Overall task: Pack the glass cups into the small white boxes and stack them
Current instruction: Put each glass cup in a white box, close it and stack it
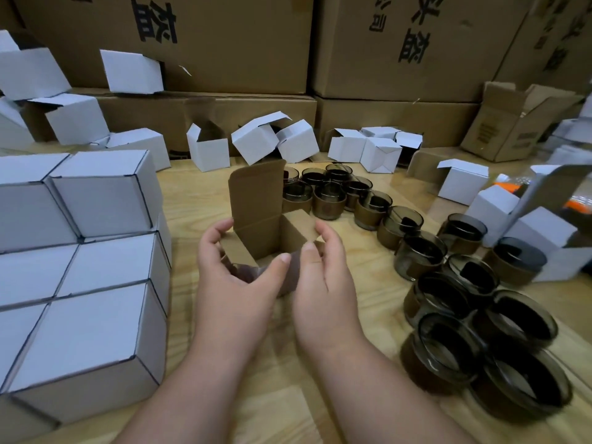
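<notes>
A small open box (256, 200), brown inside with its lid flap standing up, sits at the table's middle. My left hand (234, 277) grips its left side, thumb over the near rim. My right hand (320, 267) pinches the right side flap (301, 225). A dark glass cup (246, 272) shows partly inside the box between my hands. Several smoky glass cups (448, 344) with brown sleeves lie in a curved row on the right. A stack of closed white boxes (83, 270) stands at the left.
Several empty, open white boxes (256, 139) lie scattered along the back of the wooden table (368, 200). Big brown cartons (224, 43) form a wall behind. More white boxes (541, 232) and an open brown carton (512, 123) crowd the right edge.
</notes>
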